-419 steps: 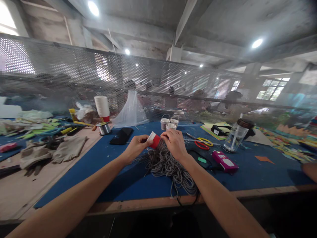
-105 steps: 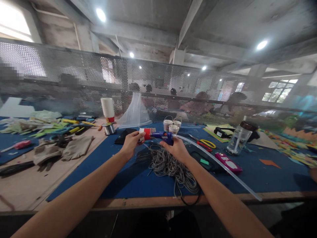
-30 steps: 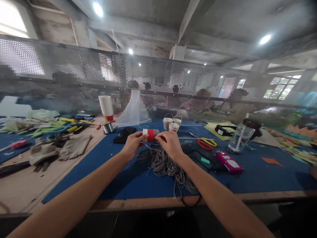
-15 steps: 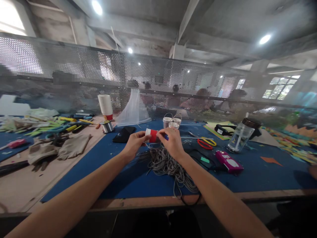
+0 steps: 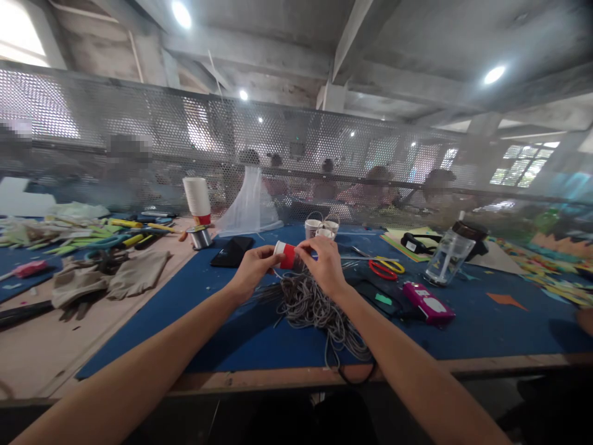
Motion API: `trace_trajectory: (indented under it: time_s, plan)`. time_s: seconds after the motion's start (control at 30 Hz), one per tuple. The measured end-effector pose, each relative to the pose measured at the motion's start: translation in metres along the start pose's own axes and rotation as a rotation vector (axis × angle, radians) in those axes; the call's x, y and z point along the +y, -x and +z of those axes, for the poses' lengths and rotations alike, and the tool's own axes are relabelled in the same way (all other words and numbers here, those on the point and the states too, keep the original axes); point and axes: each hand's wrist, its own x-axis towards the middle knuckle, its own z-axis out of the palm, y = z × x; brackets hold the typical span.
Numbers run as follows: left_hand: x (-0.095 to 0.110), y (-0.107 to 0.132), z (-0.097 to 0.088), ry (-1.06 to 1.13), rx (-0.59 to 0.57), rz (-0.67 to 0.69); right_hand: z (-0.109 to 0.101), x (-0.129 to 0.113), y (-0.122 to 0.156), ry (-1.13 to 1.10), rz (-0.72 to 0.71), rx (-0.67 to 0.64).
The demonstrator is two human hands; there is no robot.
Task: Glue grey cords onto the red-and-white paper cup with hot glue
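Observation:
My left hand [image 5: 254,269] grips a small white and red paper cup [image 5: 287,255], tilted on its side above the blue mat. At the cup's right end, the fingers of my right hand [image 5: 323,262] are pinched against it; whether something thin is also between them is hidden. Beneath both hands lies a tangled heap of grey cord [image 5: 315,303], with loose strands at its left. Behind my right hand stand several small white cups [image 5: 325,228] with thin loop handles.
Scissors [image 5: 386,268], a magenta box [image 5: 428,303] and a clear bottle [image 5: 449,256] are to the right. A black phone [image 5: 232,251], a wire spool [image 5: 201,237], stacked paper cups [image 5: 197,196] and work gloves [image 5: 139,275] lie left. A perforated screen [image 5: 287,136] rises behind.
The paper cup has shifted slightly right and down and turned a little in my hands. The blue spot seen by my right fingers is no longer visible.

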Motion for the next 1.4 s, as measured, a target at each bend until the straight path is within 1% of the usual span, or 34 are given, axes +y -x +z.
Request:
trace_trajectory:
  time_s: [0.33,0.67,0.87,1.4]
  plan:
    - [0.0007,0.0006,0.0002,-0.012,-0.029,0.013,0.0002,0.0011,-0.0002,0.021,0.023,0.000]
    - [0.0015,0.0013,0.0004,-0.050,-0.061,0.046,-0.0002,0.0026,-0.0006,0.020,0.005,0.026]
    - [0.0021,0.0016,0.0004,-0.060,-0.070,0.059,-0.0012,0.0020,-0.0007,0.028,0.026,0.014]
    - [0.0032,0.0019,-0.0013,-0.086,-0.107,0.049,0.0002,0.0044,-0.0009,0.034,-0.015,0.054]
